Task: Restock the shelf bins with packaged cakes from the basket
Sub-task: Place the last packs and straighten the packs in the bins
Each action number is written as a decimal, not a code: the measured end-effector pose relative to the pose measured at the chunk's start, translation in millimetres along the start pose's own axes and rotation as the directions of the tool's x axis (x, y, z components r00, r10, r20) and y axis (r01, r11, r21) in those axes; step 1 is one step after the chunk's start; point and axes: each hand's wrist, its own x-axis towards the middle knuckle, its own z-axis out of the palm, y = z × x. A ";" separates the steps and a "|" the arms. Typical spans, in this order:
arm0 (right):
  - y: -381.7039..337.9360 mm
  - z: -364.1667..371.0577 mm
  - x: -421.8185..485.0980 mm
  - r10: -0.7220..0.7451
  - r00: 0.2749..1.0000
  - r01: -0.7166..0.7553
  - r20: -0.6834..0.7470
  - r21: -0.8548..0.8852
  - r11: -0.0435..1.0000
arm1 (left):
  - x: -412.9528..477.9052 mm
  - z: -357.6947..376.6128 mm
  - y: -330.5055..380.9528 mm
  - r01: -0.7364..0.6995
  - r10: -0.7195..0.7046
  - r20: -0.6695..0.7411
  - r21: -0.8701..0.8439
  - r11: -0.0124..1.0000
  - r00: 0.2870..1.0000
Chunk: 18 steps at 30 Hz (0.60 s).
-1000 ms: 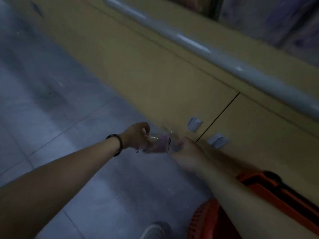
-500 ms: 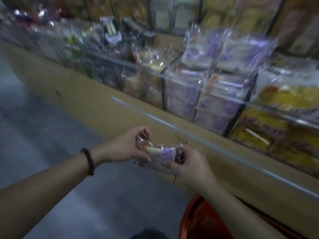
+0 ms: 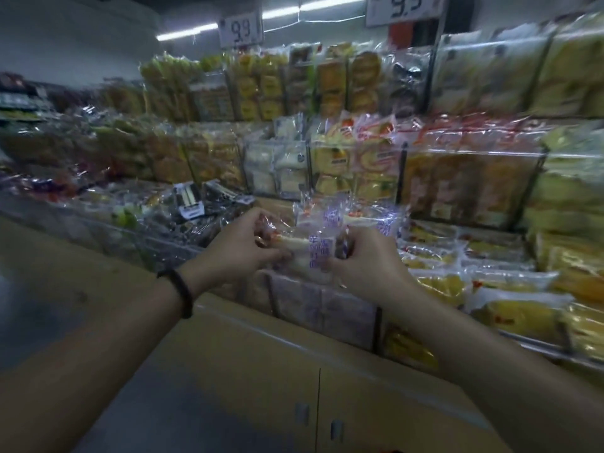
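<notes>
Left hand and right hand pinch the cake pack crosswise between them, with the bin just below.

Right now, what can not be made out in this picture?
Head view only:
Purple print on the packaged cake: blurred by motion, unreadable.
Fingers of the left hand and right hand: partly hidden behind the cake's wrapper.
Right price sign: cut off by the top edge.
Goods on the far-left shelves: dark and smeared.
</notes>
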 end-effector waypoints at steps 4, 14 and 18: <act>0.0 -7.5 41.8 0.041 0.998 -0.042 -0.040 -0.027 0.999 | 52.0 9.5 10.1 0.061 -0.061 0.003 0.038 0.997 0.998; 15.8 21.6 91.3 0.091 0.995 -0.081 0.029 -0.256 0.963 | 106.0 62.9 -19.5 0.076 -0.056 -0.127 0.160 0.984 0.990; 25.3 32.6 98.5 0.115 0.993 -0.119 -0.031 -0.303 0.945 | 109.0 74.4 -27.4 0.029 0.004 -0.195 0.165 0.986 0.981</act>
